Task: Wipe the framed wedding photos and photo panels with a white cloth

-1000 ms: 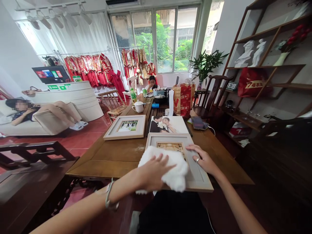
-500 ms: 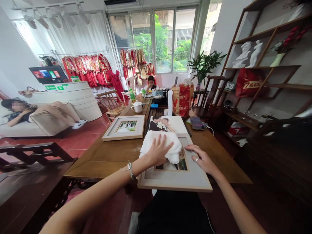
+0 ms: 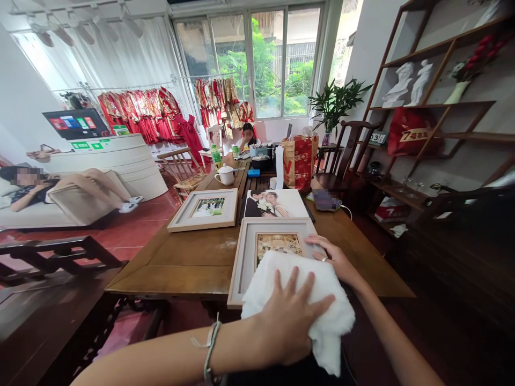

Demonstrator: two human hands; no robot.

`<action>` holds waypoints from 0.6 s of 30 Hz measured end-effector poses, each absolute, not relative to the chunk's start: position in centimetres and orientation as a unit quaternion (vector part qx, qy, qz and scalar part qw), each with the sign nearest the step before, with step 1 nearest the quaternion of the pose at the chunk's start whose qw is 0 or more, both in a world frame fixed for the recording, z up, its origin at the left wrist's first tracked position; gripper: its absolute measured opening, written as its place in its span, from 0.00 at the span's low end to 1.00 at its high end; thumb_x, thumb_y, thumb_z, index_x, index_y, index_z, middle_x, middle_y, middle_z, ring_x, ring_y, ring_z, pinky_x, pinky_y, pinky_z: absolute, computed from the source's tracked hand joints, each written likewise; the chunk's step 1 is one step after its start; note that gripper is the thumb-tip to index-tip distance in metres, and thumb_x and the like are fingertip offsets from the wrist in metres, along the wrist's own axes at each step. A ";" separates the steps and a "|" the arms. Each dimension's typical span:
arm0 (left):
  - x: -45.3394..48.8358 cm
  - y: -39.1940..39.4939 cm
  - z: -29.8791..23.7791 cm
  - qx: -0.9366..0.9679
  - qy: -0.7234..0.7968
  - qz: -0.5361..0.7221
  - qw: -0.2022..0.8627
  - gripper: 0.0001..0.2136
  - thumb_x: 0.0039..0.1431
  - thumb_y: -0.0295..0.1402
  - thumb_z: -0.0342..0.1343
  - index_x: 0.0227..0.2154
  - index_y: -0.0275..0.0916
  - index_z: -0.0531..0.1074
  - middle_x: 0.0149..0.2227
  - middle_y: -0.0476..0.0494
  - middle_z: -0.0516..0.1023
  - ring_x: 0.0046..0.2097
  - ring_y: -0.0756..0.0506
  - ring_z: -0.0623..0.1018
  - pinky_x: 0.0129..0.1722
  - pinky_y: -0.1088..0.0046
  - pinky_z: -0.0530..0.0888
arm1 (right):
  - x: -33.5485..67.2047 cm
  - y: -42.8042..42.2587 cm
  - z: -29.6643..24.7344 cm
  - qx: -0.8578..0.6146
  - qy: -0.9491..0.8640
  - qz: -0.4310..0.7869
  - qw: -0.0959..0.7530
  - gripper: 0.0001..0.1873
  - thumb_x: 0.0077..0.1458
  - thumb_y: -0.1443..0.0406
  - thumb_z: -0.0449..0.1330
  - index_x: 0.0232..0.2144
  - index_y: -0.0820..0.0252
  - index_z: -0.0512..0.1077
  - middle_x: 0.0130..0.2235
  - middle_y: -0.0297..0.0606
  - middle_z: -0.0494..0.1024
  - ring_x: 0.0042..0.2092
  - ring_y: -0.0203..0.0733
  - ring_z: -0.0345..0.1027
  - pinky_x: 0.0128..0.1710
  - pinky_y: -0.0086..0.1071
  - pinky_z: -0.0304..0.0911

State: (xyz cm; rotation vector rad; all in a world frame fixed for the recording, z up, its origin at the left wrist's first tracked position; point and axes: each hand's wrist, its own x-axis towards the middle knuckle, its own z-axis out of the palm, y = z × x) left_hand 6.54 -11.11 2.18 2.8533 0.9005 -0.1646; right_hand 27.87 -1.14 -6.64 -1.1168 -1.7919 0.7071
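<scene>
My left hand (image 3: 290,316) lies with spread fingers on a white cloth (image 3: 298,273), pressing it over the near right part of a picture frame (image 3: 246,252). The cloth hangs past the frame's near edge and hides the lower part of its photo (image 3: 277,241). My right hand (image 3: 332,257) rests on the frame's right side, fingers stretched out and a ring on one of them. Just beyond the frame lies a couple's photo print (image 3: 277,202). A second picture frame (image 3: 203,210) with a photo lies flat to the left.
The wooden table (image 3: 181,262) also bears a white teapot (image 3: 225,175), a red paper bag (image 3: 300,163), a blue box (image 3: 254,173) and a phone (image 3: 326,199) on a cable. One person sits at the far end; another person lies on a sofa (image 3: 80,209) at left.
My left hand has slid the cloth toward me and to the right, from the frame's upper left to its near right. The upper photo is now uncovered. My right hand stays on the frame's right side.
</scene>
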 end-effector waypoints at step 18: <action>9.0 5.1 2.3 0.948 0.313 -0.029 -0.043 0.29 0.53 0.23 0.47 0.59 0.44 0.53 0.65 0.43 0.43 0.65 0.38 0.44 0.58 0.46 0.52 | 27.6 -1.4 -6.0 -0.461 -0.739 0.240 0.429 0.16 0.47 0.69 0.53 0.40 0.56 0.69 0.47 0.39 0.71 0.52 0.46 0.62 0.54 0.40 0.55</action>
